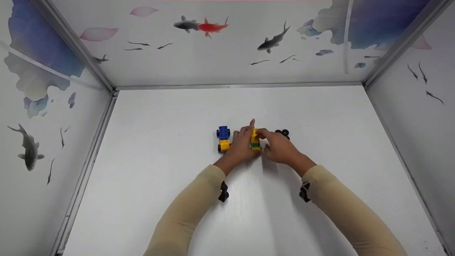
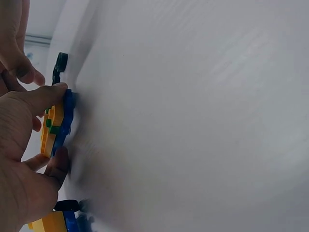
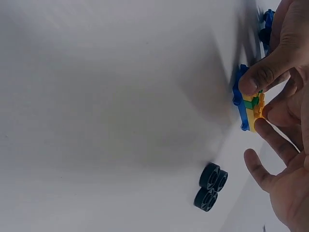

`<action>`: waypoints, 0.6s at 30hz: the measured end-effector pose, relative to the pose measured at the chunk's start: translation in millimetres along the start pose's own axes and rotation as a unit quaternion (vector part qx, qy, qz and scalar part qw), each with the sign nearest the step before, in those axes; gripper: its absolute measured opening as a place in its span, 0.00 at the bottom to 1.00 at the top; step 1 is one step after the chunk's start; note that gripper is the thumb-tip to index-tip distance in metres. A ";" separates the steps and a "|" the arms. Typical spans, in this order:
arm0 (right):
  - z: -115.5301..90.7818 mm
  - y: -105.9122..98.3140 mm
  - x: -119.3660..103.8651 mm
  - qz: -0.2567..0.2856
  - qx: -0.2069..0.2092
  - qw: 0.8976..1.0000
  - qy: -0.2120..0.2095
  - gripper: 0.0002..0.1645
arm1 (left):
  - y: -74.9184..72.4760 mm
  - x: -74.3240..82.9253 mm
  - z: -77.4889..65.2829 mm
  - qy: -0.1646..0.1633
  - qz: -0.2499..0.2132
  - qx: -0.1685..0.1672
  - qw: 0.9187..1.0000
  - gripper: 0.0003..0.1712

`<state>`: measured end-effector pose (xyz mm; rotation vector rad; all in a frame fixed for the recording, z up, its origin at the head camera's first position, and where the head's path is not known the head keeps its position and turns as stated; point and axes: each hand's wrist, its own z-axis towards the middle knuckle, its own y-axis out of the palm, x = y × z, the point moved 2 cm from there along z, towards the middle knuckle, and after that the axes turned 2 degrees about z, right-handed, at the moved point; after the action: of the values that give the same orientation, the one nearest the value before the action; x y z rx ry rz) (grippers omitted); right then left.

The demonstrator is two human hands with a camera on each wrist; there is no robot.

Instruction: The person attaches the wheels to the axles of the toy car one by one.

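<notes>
My left hand (image 1: 242,145) grips a building-brick toy car body (image 1: 255,142), its fingers at both ends of it. A blue base (image 2: 62,128) carries yellow and green bricks (image 3: 251,104), and no wheels show on it. From the right side, my right hand (image 1: 282,147) reaches in with curled fingers on the yellow brick (image 3: 260,106) at the top. Part of that contact is hidden by the fingers. Left of my left hand stands a brick car (image 1: 223,137) with a blue back, a yellow front and black wheels.
Several loose black wheels (image 1: 283,132) lie together on the table just beyond my right hand, also seen in the right wrist view (image 3: 210,186). Printed walls (image 1: 227,64) close off the white table (image 1: 160,149) at the back and both sides.
</notes>
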<state>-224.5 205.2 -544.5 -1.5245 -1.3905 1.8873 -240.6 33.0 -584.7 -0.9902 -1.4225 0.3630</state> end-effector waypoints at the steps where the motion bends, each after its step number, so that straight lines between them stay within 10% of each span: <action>1: -1.2 -1.0 1.4 0.001 0.002 1.000 0.001 0.37 | 0.2 -0.2 -0.2 0.001 -0.003 0.002 1.000 0.70; 18: -11.7 -18.9 34.8 -0.005 0.022 0.999 0.027 0.36 | -9.4 5.6 -6.1 0.015 -0.028 0.017 0.999 0.64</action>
<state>-232.4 245.6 -547.0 -1.5324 -1.3231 1.8450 -237.2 29.6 -573.1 -0.9225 -1.4107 0.3286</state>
